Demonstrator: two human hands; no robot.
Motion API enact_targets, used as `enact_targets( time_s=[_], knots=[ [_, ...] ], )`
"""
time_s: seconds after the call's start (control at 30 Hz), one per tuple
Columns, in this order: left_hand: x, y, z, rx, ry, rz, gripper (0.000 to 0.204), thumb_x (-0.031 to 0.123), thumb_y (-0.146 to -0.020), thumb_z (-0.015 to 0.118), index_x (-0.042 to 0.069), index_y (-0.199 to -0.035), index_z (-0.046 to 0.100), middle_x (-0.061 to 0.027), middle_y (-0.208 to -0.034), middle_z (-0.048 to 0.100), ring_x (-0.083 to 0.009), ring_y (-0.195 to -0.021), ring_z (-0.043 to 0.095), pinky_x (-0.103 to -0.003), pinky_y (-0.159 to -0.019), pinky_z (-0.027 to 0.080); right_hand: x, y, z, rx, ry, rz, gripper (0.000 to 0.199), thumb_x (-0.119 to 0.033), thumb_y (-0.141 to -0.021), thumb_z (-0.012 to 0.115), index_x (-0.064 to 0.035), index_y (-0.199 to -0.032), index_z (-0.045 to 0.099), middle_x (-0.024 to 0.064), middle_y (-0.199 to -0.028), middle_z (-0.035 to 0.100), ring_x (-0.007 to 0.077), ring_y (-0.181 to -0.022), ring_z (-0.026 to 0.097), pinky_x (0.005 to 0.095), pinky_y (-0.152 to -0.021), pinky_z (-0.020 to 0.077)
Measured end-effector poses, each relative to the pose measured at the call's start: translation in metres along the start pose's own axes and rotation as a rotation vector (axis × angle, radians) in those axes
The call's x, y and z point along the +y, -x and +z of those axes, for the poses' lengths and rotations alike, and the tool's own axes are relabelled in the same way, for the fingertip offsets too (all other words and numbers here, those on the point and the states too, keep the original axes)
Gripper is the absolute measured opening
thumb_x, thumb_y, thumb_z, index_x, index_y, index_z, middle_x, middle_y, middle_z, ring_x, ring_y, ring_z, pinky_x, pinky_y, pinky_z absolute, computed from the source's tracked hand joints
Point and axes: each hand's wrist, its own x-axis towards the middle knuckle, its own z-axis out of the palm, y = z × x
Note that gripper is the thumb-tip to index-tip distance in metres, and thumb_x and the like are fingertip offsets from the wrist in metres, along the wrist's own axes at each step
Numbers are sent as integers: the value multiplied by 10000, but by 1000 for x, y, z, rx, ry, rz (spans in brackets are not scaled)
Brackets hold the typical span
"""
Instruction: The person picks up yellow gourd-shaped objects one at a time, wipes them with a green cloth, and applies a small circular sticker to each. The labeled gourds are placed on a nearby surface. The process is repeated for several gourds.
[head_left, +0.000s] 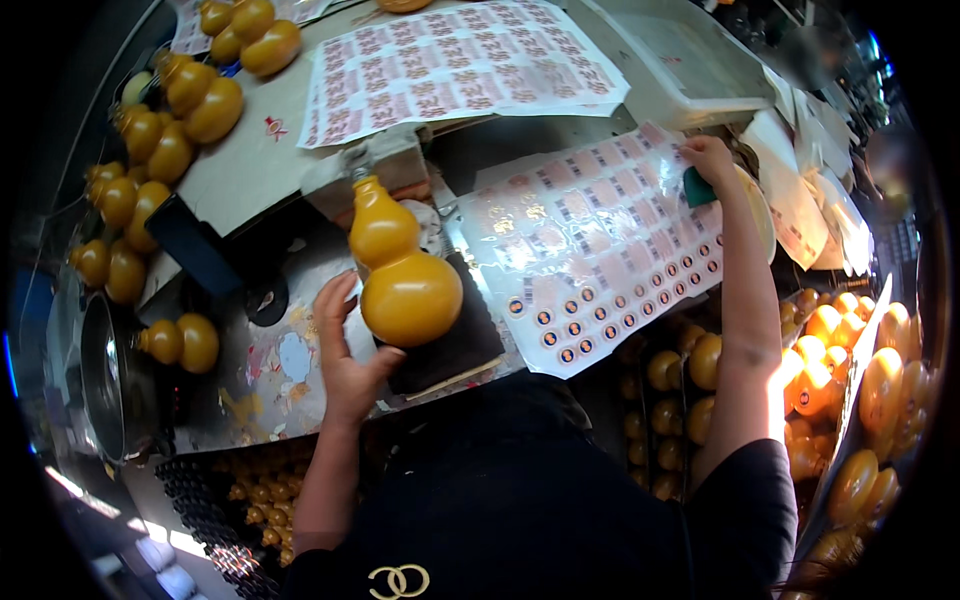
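My left hand (pixel 345 350) holds a glossy orange gourd-shaped bottle (pixel 400 270) from its left side, upright over a dark pad (pixel 455 350) on the worktable. My right hand (pixel 708 160) reaches far forward and grips a small green block (pixel 697 188), pressing it near the top edge of a clear sticker sheet (pixel 600 250) with rows of labels and round dots. The sheet lies just right of the gourd.
Another sheet of pink labels (pixel 460 65) lies further back. Several orange gourds (pixel 165 130) line the left edge, and more fill bins (pixel 850 380) at the right and below. A white tray (pixel 690 55) sits at the back right. A dark round pot (pixel 105 380) stands at left.
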Motion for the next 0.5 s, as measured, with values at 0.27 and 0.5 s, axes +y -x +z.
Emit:
enact_targets(
  time_s=[0.27,0.5],
  knots=[
    [17,-9,23,3,-304,90,886,41,-644,805,142,-1402,358,-185,-1431,286,-352,-1326,332,-433,-1073,340,-44,36,-17,334,-332,-170,265,-279,-835,657,-51,-961,710,99,-835,706,194,-750,668,301,-714,497],
    [10,-21,21,-9,-328,222,886,-45,-663,760,181,-1408,337,-162,-1445,246,-362,-1312,348,-431,-1064,362,-217,132,-12,-281,-519,-527,187,-136,-880,643,18,-976,691,50,-888,685,97,-805,612,233,-741,485]
  ],
)
